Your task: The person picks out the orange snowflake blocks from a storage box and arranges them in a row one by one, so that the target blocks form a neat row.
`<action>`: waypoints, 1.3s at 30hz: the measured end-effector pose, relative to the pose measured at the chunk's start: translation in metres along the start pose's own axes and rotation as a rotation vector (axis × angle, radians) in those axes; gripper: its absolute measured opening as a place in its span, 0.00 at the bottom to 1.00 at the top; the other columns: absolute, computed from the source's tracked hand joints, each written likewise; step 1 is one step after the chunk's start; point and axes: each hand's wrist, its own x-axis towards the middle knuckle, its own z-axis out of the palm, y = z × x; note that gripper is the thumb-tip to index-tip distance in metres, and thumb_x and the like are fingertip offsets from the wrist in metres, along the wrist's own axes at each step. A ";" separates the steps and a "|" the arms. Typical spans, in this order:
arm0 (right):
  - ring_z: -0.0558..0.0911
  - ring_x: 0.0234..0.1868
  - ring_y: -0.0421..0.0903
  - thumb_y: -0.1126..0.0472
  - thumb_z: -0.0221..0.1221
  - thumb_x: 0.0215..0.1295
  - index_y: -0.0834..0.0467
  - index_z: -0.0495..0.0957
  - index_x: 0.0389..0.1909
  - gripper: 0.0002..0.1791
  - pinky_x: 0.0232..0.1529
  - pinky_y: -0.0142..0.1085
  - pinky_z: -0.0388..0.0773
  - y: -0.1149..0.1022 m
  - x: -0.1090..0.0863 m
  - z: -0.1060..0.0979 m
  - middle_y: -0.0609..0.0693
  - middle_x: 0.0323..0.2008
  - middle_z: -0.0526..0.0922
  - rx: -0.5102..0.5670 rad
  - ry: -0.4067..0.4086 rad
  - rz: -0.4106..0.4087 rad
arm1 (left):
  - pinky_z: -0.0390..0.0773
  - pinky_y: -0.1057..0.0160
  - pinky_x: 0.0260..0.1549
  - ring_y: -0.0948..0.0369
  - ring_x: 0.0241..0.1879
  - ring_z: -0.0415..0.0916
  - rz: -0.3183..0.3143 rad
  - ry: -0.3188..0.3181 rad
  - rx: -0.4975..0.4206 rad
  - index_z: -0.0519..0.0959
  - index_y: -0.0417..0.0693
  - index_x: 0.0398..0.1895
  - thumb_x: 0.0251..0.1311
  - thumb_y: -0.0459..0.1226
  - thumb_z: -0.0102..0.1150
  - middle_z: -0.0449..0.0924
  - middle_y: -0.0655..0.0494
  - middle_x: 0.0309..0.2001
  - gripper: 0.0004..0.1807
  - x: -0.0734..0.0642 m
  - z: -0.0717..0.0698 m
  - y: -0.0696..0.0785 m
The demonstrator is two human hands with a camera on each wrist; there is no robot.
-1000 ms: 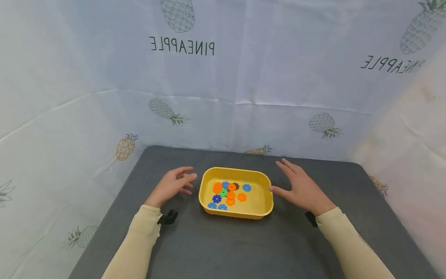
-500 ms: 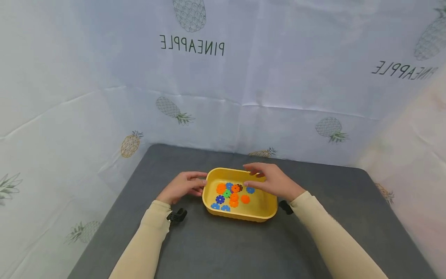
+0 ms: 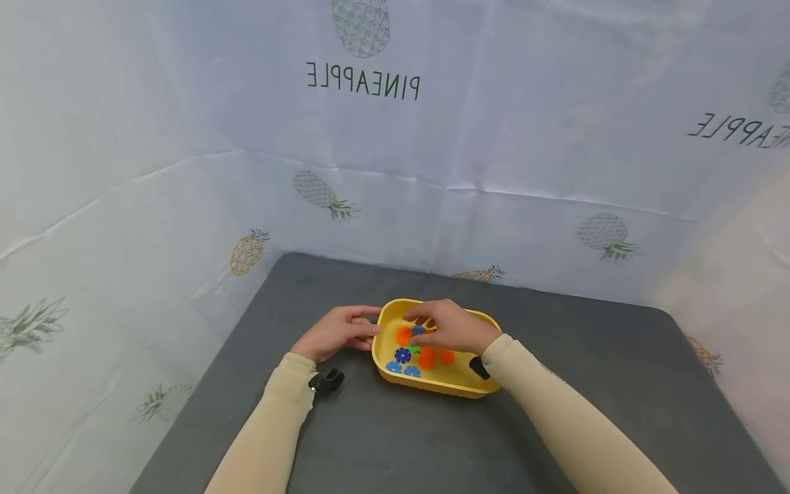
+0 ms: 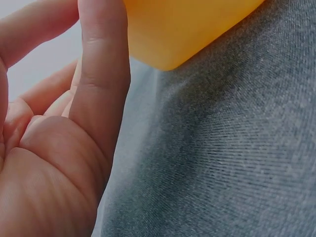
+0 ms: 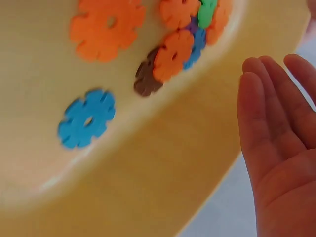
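A yellow plastic tray [image 3: 446,388] sits on the grey table and holds several flower-shaped discs, among them a dark blue one [image 3: 402,355] and an orange one [image 3: 447,357]. My left hand [image 3: 341,331] rests beside the tray's left end, a straight finger [image 4: 101,74] against the tray's corner [image 4: 187,24]. My right hand [image 3: 450,328] hovers over the tray's far half, covering some discs. In the right wrist view its fingers [image 5: 276,133] are straight and hold nothing, beside a light blue disc [image 5: 87,118], a brown disc [image 5: 146,79] and orange discs [image 5: 107,27].
The grey table [image 3: 382,439] extends in front of and to the right of the tray. White cloth printed with pineapples [image 3: 494,171] walls in the back and both sides. A black strap piece [image 3: 325,381] sits at my left wrist.
My right hand swung left from beside the tray's right end to over the discs. My left hand slid right until it touched the tray's left end.
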 end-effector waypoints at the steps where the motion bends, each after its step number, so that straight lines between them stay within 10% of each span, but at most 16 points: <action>1: 0.86 0.61 0.54 0.51 0.72 0.72 0.57 0.82 0.69 0.29 0.64 0.51 0.86 0.000 0.002 0.001 0.52 0.61 0.88 -0.007 -0.009 0.003 | 0.92 0.59 0.46 0.57 0.38 0.86 0.001 -0.004 -0.004 0.73 0.45 0.78 0.69 0.42 0.73 0.92 0.47 0.46 0.37 0.002 0.001 0.000; 24: 0.78 0.40 0.39 0.54 0.73 0.70 0.53 0.88 0.56 0.16 0.54 0.37 0.85 0.004 0.021 0.023 0.43 0.44 0.85 -0.319 0.011 0.033 | 0.91 0.61 0.47 0.58 0.37 0.84 0.010 -0.025 -0.033 0.74 0.47 0.77 0.69 0.41 0.74 0.88 0.52 0.39 0.35 0.012 0.012 0.003; 39: 0.81 0.43 0.41 0.55 0.72 0.71 0.54 0.90 0.55 0.15 0.55 0.38 0.86 -0.005 0.023 0.018 0.45 0.46 0.85 -0.293 0.022 0.014 | 0.91 0.63 0.44 0.58 0.36 0.82 -0.017 -0.019 -0.053 0.70 0.49 0.80 0.71 0.41 0.71 0.88 0.53 0.38 0.36 0.001 0.002 -0.004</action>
